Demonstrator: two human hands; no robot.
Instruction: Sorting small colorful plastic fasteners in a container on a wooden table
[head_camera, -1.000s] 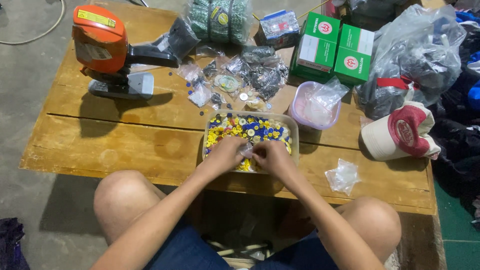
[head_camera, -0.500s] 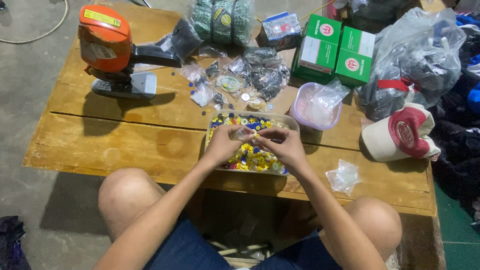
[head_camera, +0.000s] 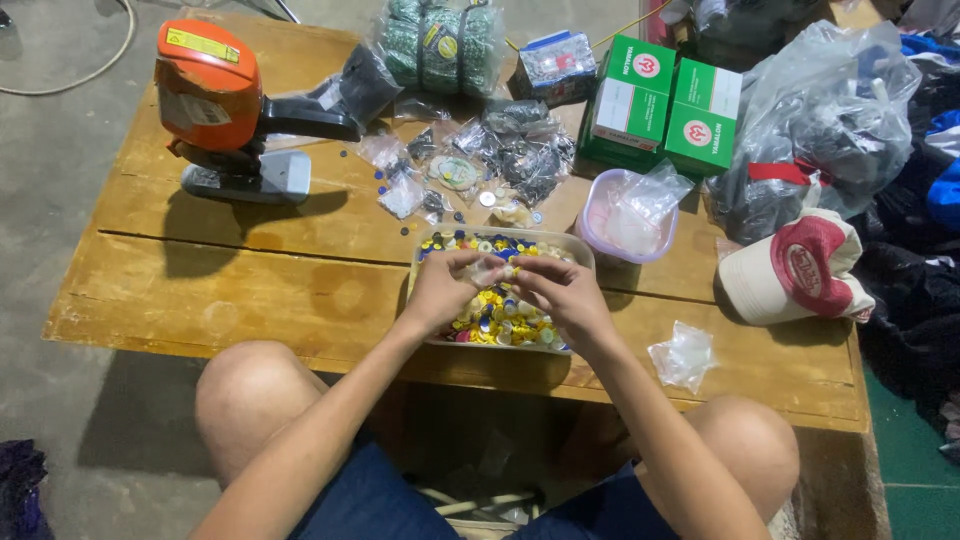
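Left hand (head_camera: 440, 290) and right hand (head_camera: 565, 295) meet fingertip to fingertip, pinching a small clear plastic bag (head_camera: 488, 270) just above the tray of coloured buttons (head_camera: 500, 315); beneath them, most buttons look unsorted.

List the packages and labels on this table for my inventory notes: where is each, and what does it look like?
Two green boxes: far edge, right of centre, cardboard, white panels with round red marks.
Yellow label: rectangular sticker on the orange machine, far left.
Green rolls: far edge, wrapped in clear plastic, with small round labels.
Small clear bags: scattered centre, dark contents.
Large clear bag: far right, dark contents.
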